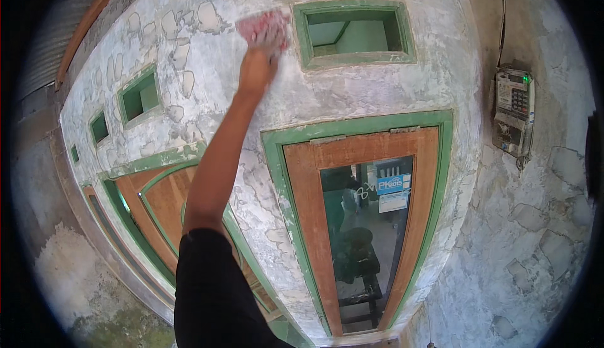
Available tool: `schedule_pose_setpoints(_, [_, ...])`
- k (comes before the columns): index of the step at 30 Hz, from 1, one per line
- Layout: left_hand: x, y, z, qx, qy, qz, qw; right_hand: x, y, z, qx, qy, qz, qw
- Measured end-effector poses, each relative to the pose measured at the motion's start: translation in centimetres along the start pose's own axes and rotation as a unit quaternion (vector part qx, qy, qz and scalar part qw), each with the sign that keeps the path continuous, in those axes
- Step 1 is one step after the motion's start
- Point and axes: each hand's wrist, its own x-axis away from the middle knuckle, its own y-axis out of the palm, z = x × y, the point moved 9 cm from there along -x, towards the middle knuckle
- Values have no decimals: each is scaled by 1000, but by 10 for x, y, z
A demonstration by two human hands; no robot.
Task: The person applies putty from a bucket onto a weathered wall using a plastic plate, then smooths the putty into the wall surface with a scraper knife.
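My left arm, in a black sleeve, reaches up the wall. At its end my left hand [257, 71] is closed round a pinkish-red and white wad [263, 27] that looks like a rag; motion blurs it, so its exact kind is unclear. The wad is up against the whitish, patchy plaster wall [214, 52], just left of a small green-framed opening [355, 60]. Around it the plaster shows flaked, rough-edged grey patches. The wad and blur hide most of the fingers. My right hand is out of view.
Below the opening stands a wooden door [302, 184] with a glass pane and green frame. Another wooden door [148, 187] and smaller openings [139, 94] lie left. An electricity meter [513, 112] hangs on the right-hand wall, its cable running upward. A corrugated roof [63, 24] shows upper left.
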Motion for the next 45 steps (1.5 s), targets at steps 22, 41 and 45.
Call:
schedule_pose_setpoints(22, [-104,-1,-38,-134,-70,57,987,6,4,-6,56,37,22,998])
schedule_pose_setpoints(41, [276,-21,290,690,-580,94,422,-9,84,-108,-118,-13,-200,973])
schedule_pose_setpoints(45, [289,-33,323,699,-599,44,389,0,96,-125,-122,-22,-230,965])
